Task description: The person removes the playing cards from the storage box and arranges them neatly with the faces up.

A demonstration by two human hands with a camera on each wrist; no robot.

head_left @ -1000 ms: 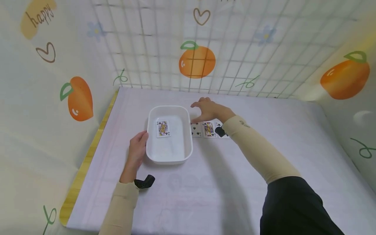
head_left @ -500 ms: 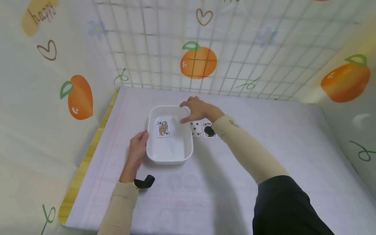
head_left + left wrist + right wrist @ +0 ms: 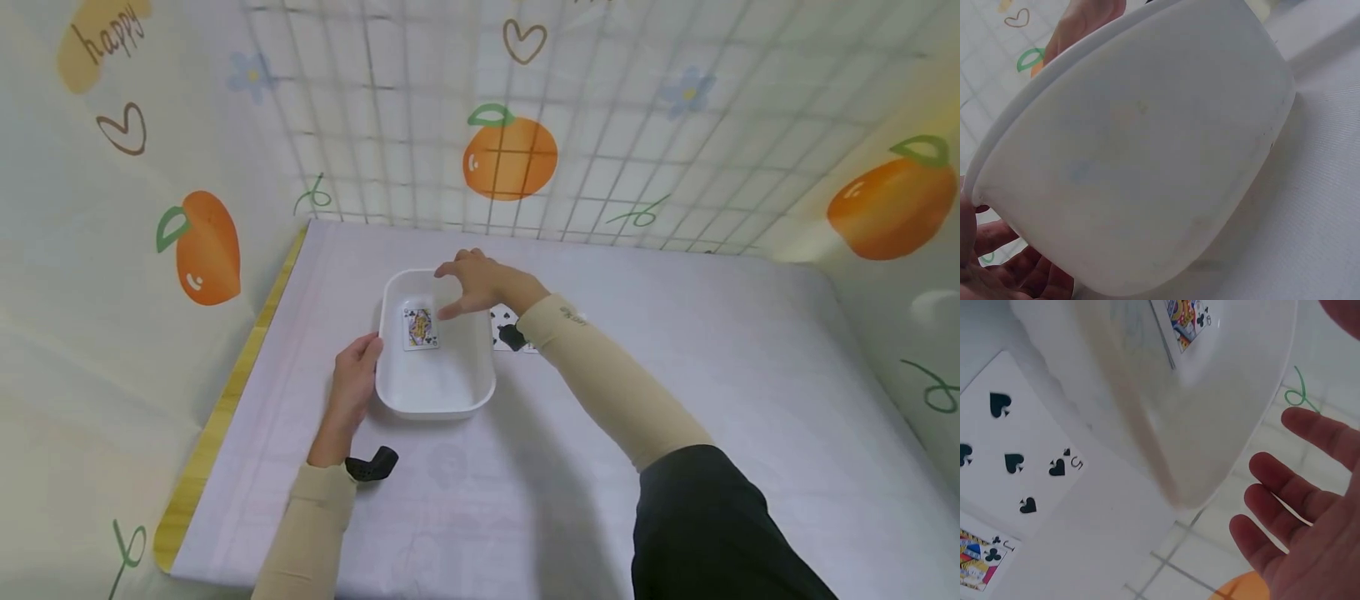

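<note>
Left hand grips the white tray, stretching to its right; the empty right hand, fingers apart, hovers nearer the queen of clubs, which lies inside, below and left of its thumb, long axis running fore-and-aft. The right sleeve partly hides the jack.

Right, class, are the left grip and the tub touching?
Touching. The left wrist view shows it: the left grip meets the tub at its rim, with no gap there.
</note>
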